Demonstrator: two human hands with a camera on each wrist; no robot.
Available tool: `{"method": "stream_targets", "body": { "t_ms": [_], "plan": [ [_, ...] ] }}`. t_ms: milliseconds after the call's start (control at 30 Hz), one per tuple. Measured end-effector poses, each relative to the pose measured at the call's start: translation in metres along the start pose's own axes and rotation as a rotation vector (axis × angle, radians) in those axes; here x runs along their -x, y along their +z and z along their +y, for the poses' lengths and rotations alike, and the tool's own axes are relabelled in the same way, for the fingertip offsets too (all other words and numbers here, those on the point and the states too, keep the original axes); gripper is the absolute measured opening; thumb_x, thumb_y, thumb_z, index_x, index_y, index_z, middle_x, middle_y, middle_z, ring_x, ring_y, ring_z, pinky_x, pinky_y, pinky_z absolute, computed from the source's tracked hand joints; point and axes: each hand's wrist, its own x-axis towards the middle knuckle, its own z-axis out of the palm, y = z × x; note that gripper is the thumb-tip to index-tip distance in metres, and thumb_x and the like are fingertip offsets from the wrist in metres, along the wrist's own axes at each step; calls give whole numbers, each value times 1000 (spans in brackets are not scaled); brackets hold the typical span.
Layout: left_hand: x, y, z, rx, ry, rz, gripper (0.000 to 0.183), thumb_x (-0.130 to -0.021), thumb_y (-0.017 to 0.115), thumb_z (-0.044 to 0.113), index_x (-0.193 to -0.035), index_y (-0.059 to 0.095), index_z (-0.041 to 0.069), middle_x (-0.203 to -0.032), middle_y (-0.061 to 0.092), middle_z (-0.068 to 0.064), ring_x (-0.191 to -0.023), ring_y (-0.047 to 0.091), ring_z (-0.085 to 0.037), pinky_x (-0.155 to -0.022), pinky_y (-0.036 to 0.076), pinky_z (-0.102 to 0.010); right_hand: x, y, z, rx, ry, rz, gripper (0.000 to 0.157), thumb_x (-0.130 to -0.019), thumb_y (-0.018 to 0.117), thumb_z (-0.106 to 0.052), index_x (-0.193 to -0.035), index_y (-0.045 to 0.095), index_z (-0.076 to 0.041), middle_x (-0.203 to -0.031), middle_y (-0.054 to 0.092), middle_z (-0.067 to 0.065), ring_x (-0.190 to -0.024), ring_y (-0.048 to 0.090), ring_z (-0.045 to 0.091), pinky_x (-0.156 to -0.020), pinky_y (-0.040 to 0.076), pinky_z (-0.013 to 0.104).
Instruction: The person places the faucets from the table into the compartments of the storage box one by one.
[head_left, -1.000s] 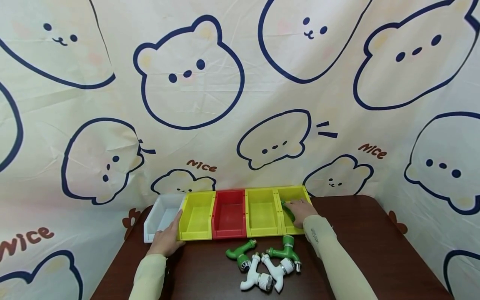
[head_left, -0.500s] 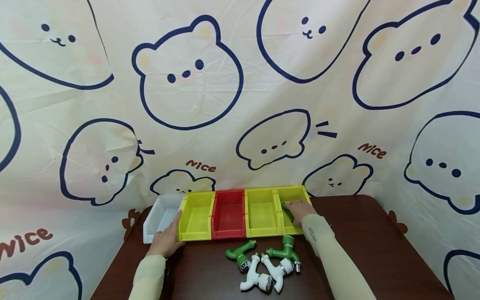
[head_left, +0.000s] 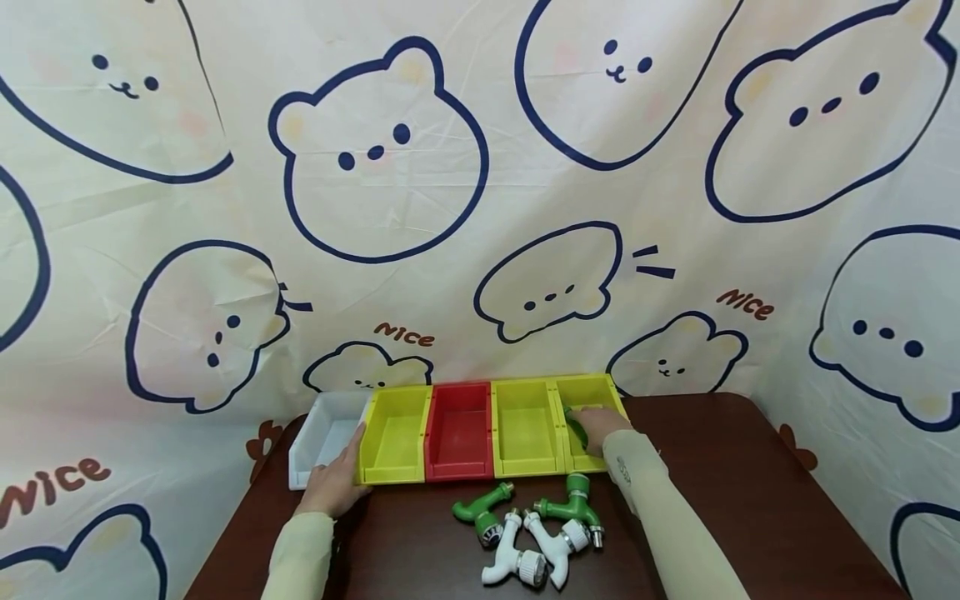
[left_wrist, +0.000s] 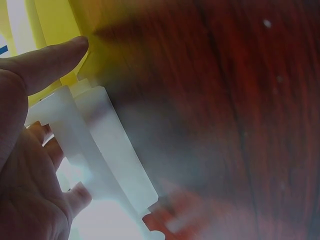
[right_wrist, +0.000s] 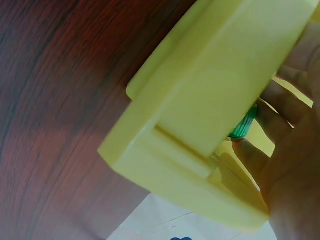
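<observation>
My right hand (head_left: 602,427) reaches into the rightmost yellow bin (head_left: 588,386) and holds a green faucet (head_left: 575,428). Its ribbed green knob (right_wrist: 244,126) shows between the fingers in the right wrist view; the palm and bin wall hide much of the rest. At the other end of the row, my left hand (head_left: 333,487) grips the front corner of the white bin (head_left: 299,481). In the left wrist view its thumb lies outside along the front, by the adjoining yellow bin (left_wrist: 50,22), while other fingers are inside the white one.
Between them stand a red bin (head_left: 458,472) and another yellow bin (head_left: 527,468). Before the row, on the dark wooden table (head_left: 405,550), lie two green faucets (head_left: 474,507) and two white faucets (head_left: 507,553). A bear-print cloth (head_left: 450,292) hangs behind.
The head view has shifted very slightly. Both hands stay at the same bins, and the faucets on the table have not moved.
</observation>
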Motion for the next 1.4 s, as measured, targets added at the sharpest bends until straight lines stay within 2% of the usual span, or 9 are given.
{"method": "stream_targets", "body": {
  "t_ms": [267,467,667,833,1033,1167,1400],
  "plan": [
    [-1,2,1,-17,-6,6,103,-92,75,24,-165,5,8,-155,47,-27,-129,58,-45,-104,38,-72,1,-2,0,-10,2,-3,67,-84,80,-1,-147,59,-12,-140,64,15,-129,59,40,-112,46,57],
    [-1,2,0,-18,-3,13,102,-91,74,23,-166,5,8,-155,47,-27,-128,58,-45,-102,40,-70,0,-4,2,-39,-28,-2,66,-84,80,0,-145,60,-10,-141,62,18,-131,57,41,-111,46,56],
    [0,3,-1,-14,0,10,101,-92,72,23,-165,5,7,-156,46,-27,-130,57,-45,-103,38,-72,7,-12,7,-66,-58,11,64,-89,80,-10,-149,57,-10,-151,55,20,-139,51,41,-114,43,58],
    [-1,3,1,0,-12,8,101,-92,71,24,-165,4,8,-155,46,-28,-130,56,-46,-106,35,-74,30,-27,3,-72,-113,132,59,-93,77,-18,-148,57,-12,-150,56,19,-136,54,40,-110,48,58],
    [0,3,4,-10,-6,10,101,-92,73,23,-165,5,7,-153,49,-29,-128,58,-46,-105,37,-73,66,-24,-9,-33,-244,263,53,-93,78,-20,-143,63,-13,-140,63,13,-125,63,33,-102,54,52],
    [0,1,3,-36,15,23,101,-91,73,22,-165,6,6,-149,52,-29,-123,61,-44,-101,40,-70,85,-16,-17,-35,-327,273,51,-92,78,-20,-141,64,-14,-136,65,8,-117,67,28,-96,58,48],
    [-1,1,0,-16,16,23,100,-92,72,25,-165,6,6,-150,51,-29,-125,60,-45,-103,38,-72,105,-4,-31,-25,-450,214,49,-93,77,-21,-140,65,-14,-132,67,4,-113,67,24,-93,58,45]
  ]
}}
